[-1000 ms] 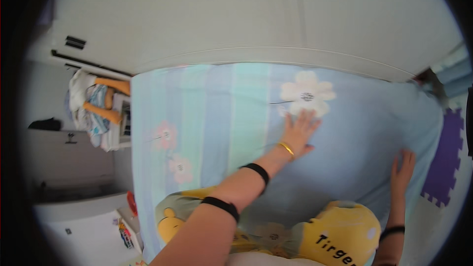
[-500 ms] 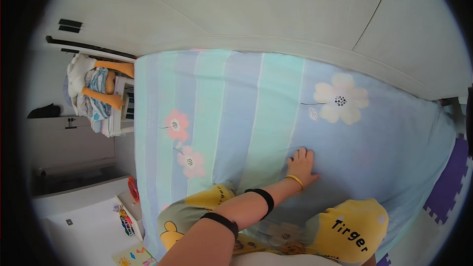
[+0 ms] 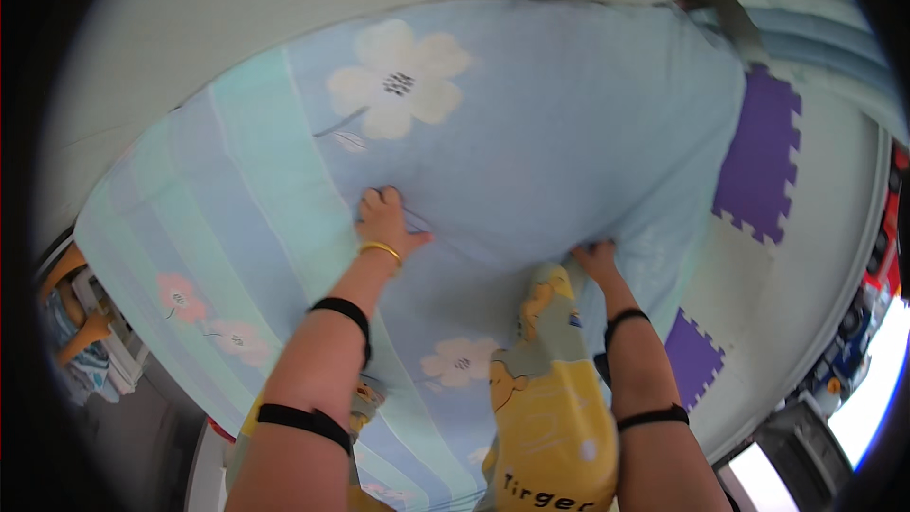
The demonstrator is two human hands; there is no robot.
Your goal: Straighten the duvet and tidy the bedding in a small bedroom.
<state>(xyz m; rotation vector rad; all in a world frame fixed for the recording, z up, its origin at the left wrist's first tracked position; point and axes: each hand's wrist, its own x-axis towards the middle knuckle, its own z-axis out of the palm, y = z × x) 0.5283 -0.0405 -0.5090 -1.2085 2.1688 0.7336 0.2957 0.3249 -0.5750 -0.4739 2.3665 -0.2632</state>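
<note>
A bedsheet point(image 3: 569, 123) in blue and mint, with stripes and large flowers, covers the bed under me. My left hand point(image 3: 387, 223) presses on it below the big white flower point(image 3: 398, 82), thumb held out and fingers slightly bent; small creases run from the thumb. A gold bracelet point(image 3: 381, 248) circles that wrist. Near the bed's right side, my right hand point(image 3: 597, 261) has its fingers curled into the sheet, where folds spread away; the fingertips are hidden. My knee in yellow patterned trousers point(image 3: 555, 417) rests between the arms.
Pale panels point(image 3: 209, 47) border the bed's far side. Purple foam mats point(image 3: 758, 156) lie on the floor to the right. Beyond them are toy vehicles point(image 3: 844, 332) along the rim. A chair with clothes point(image 3: 85, 332) stands at the left.
The view has swung right, so the bed's right side shows more fully. My right hand has come into view on the sheet. My left hand still rests on the sheet, its fingers more bent.
</note>
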